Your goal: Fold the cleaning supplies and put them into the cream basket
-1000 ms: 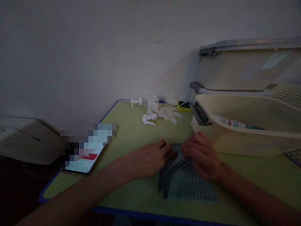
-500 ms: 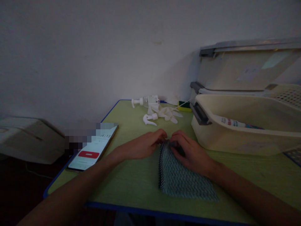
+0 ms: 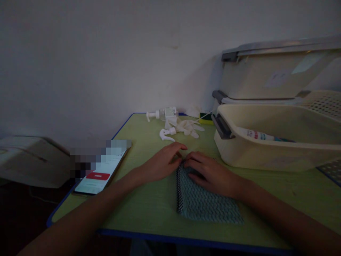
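Observation:
A folded teal-and-dark knitted cloth [image 3: 206, 202] lies flat on the green table [image 3: 149, 209] near its front edge. My right hand [image 3: 210, 172] rests palm down on the cloth's far part, fingers stretched flat. My left hand [image 3: 162, 161] lies beside the cloth's far left corner, fingers extended and touching its edge. Neither hand grips anything.
A phone [image 3: 99, 174] with a lit screen lies at the table's left edge. At the back are a spray bottle [image 3: 163, 113], a loose spray nozzle [image 3: 166, 134], white gloves [image 3: 186, 127] and a sponge [image 3: 205, 119]. A cream plastic bin [image 3: 266, 153] with its lid raised fills the right.
Both hands finished folding the cloth over to the left and moved slightly away from me. They went from pinching its far edge to lying flat on it.

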### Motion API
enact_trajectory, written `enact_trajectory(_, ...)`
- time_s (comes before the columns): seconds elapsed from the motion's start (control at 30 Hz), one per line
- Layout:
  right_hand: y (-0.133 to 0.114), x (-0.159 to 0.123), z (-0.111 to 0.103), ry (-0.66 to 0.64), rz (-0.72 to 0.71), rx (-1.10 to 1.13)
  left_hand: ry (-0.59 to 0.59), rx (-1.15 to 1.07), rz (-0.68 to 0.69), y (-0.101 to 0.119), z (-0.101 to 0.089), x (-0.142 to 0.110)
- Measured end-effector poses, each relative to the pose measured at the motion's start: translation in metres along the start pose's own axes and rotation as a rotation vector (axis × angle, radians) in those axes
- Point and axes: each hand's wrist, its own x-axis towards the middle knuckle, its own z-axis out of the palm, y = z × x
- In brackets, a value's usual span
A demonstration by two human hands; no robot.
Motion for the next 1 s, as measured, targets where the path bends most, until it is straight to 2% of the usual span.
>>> enact_trajectory(0.17,0.001,-0.002,-0.002,-0.011,0.042,0.149,0.256,0.085,0.204,0.004,0.005,-0.001)
enact_trajectory(0.23,0.003,-0.004,-0.002,0.0,0.065,0.197,0.279,0.076,0.282,0.008,0.008,-0.003)
enact_trajectory(0.3,0.005,-0.005,-0.002,0.006,0.106,0.236,0.176,0.052,0.354,0.01,0.012,-0.005)
enact_trajectory(0.37,0.006,-0.006,-0.002,0.013,0.149,0.288,0.008,0.061,0.386,0.011,0.015,-0.006)
enact_trajectory(0.47,0.009,-0.007,-0.004,0.003,0.184,0.354,-0.206,0.134,0.358,0.008,0.017,-0.006)
enact_trajectory(0.57,0.011,-0.01,-0.004,0.001,0.176,0.365,-0.33,0.21,0.314,0.009,0.015,-0.007)
enact_trajectory(0.67,0.011,-0.015,-0.004,0.034,0.178,0.301,-0.418,0.3,0.327,0.015,0.015,-0.01)
enact_trajectory(0.8,0.006,-0.018,-0.005,0.088,0.152,0.136,-0.47,0.369,0.327,0.02,0.016,-0.013)
enact_trajectory(1.0,-0.001,-0.013,-0.01,0.142,0.045,-0.097,-0.475,0.467,0.247,0.003,0.005,-0.008)
